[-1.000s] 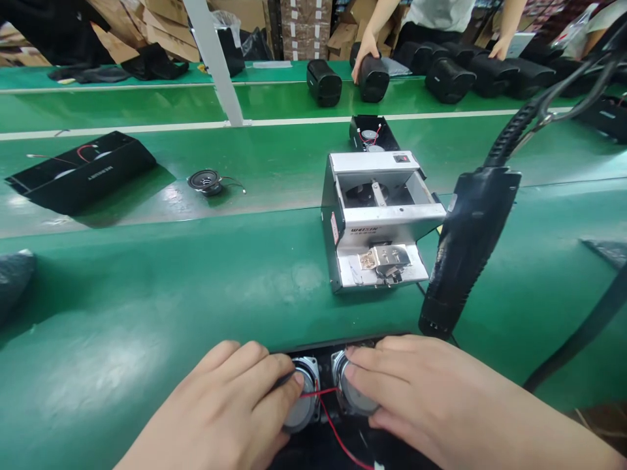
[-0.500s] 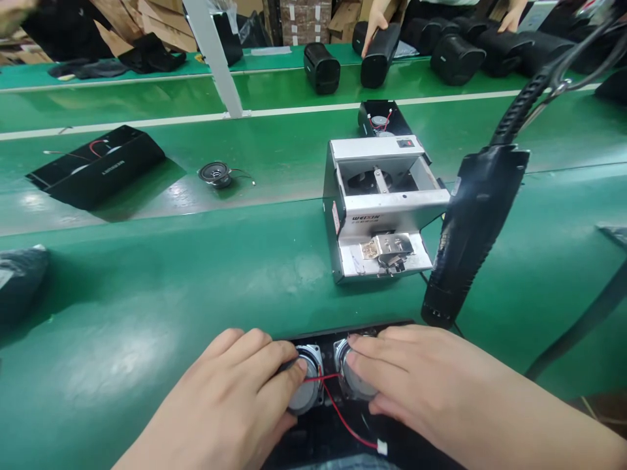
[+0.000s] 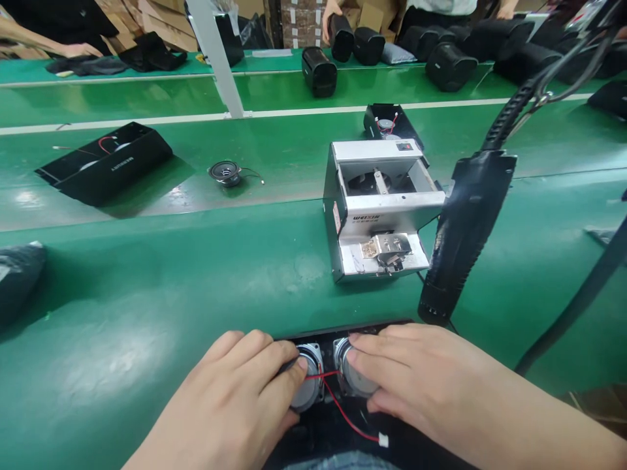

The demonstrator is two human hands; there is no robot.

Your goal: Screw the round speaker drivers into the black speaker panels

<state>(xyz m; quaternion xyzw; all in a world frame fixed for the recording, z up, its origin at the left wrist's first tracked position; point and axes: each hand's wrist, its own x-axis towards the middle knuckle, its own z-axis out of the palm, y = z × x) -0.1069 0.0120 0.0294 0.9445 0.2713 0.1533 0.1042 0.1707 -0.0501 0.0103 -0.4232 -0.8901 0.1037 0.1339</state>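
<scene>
The two round speakers are sitting side by side in a black panel [image 3: 313, 437], which is lying on the green bench [image 3: 147, 294] directly in front of the person, its long axis running left to right across the body. The left hand [image 3: 230, 391] is reaching in from the left and is nearer the left speaker [image 3: 307, 386], its fingers curling narrowly over that speaker's rim beside a thin dark item, mostly hidden. The right hand [image 3: 416, 378] is lying over the right speaker [image 3: 353, 373], its fingers spreading wider across the metal. Whether either hand is gripping or only resting, I cannot tell. A red wire [image 3: 343, 411] is looping between the speakers toward a white connector [image 3: 383, 440]. Beyond the panel, a screw feeder [image 3: 377, 202] is standing on the bench, with a black corded tool [image 3: 465, 235] hanging to its right and a loose speaker [image 3: 225, 173] lying to its left.
</scene>
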